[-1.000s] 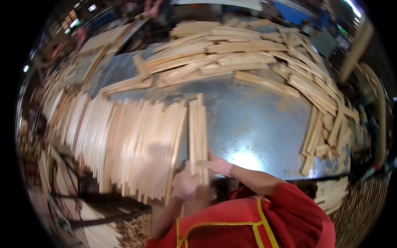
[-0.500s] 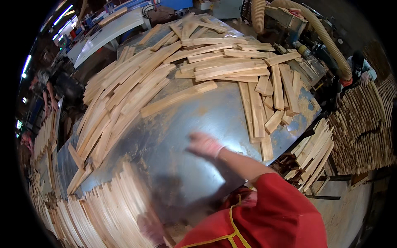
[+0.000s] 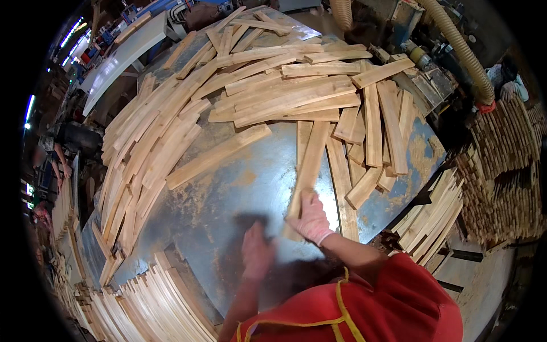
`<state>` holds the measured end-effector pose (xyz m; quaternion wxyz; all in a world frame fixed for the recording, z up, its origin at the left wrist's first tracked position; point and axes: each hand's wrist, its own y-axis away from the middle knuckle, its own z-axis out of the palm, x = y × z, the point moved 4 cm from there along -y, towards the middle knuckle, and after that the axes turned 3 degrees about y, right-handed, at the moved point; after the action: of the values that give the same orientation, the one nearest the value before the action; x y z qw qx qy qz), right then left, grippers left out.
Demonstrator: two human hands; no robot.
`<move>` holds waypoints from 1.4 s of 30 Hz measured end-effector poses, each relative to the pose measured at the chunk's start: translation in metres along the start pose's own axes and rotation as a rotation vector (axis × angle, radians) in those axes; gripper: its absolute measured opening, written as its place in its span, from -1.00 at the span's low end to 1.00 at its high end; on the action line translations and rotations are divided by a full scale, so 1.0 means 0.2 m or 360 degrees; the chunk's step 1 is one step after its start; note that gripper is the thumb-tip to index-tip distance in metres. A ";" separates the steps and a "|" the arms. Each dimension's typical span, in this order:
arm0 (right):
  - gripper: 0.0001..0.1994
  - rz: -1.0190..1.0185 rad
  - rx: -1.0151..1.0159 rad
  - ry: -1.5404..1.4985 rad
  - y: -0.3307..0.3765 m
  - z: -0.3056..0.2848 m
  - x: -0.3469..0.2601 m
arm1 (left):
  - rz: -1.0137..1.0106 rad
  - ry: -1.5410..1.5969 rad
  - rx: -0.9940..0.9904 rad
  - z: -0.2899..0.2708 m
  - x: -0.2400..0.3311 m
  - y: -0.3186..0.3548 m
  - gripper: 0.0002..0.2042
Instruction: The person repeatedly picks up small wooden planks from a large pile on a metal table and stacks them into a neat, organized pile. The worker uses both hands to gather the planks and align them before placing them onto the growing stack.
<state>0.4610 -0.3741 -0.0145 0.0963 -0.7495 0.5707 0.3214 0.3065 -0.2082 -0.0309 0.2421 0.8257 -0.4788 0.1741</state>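
My right hand point(image 3: 313, 219), in a pale pinkish glove, grips the near end of a wooden slat point(image 3: 313, 157). That slat points away from me on the metal tabletop point(image 3: 228, 211); beside it lie more slats of the right-hand pile. My left hand point(image 3: 257, 252) hovers over the bare metal to the left of the right one, smeared by motion, so its fingers are unclear. One single slat point(image 3: 219, 155) rests slantwise in front of the heap. At the lower left, a row of slats point(image 3: 154, 302) stands packed side by side.
Loose slats point(image 3: 154, 128) heap along the table's left and far sides. Off the right edge sit stacked slats point(image 3: 430, 214) and a tall wood stack point(image 3: 504, 165). A ribbed hose point(image 3: 456, 43) hangs at the far right. Another person point(image 3: 507, 80) is beyond it.
My right hand has moved right and closed on a slat, now angled toward me. My left hand has left the packed row and come up over the table. The view has shifted slightly.
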 end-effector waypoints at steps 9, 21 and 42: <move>-0.47 0.0270 -0.0165 -0.1772 -0.21 0.11 -0.02 | 0.0122 -0.0475 -0.0232 0.08 0.23 -0.30 -0.04; 0.02 -0.0101 -0.1105 -0.0564 0.84 0.87 -0.53 | -0.0944 0.1083 -0.0386 -0.25 -0.65 1.46 -0.22; -0.64 0.0268 0.0257 0.0708 -0.42 -0.37 0.14 | -0.0270 -0.0694 0.0092 -0.23 -0.67 1.08 -0.02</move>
<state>0.5695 -0.4076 0.0079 0.0008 -0.7414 0.6622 0.1089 0.0505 -0.1790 -0.0122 0.1230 0.8876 -0.4436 -0.0157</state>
